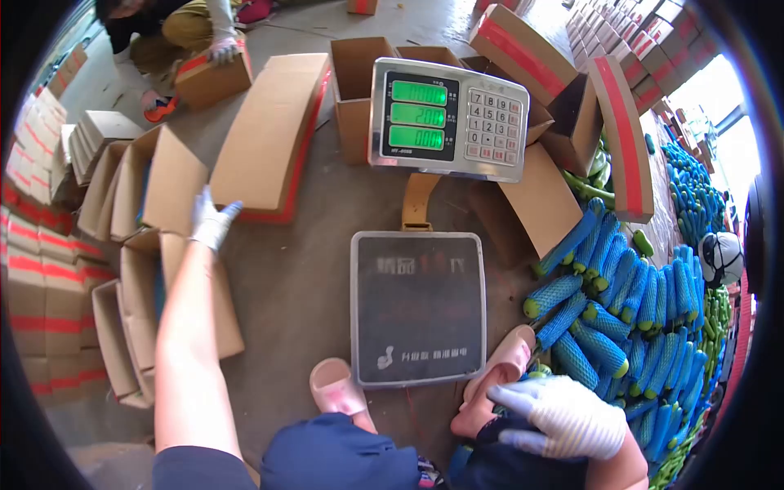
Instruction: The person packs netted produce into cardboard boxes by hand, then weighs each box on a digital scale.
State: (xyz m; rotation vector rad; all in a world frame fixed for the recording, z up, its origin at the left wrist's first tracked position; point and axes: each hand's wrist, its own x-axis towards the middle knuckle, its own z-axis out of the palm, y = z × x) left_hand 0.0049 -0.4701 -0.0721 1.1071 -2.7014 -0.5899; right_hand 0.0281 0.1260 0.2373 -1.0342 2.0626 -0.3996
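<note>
My left hand [216,220], in a white and grey glove, reaches out at the left. Its fingers are at the lower corner of a long closed cardboard box [265,135] with red tape on its side; whether they grip it is hard to tell. My right hand [563,415], gloved too, is over my right knee with fingers apart and nothing in it. Between my feet and the display stands a scale platform [418,306], bare on top. Its display unit [449,118] shows green digits. Netted green vegetables [600,347] lie heaped right of the scale, beside my right hand.
Open cardboard boxes [167,184] stand at the left, with stacked taped boxes [49,302] beyond. More open boxes [523,196] are behind and right of the display. At the upper left another person's gloved hand [222,51] touches a small box [214,80].
</note>
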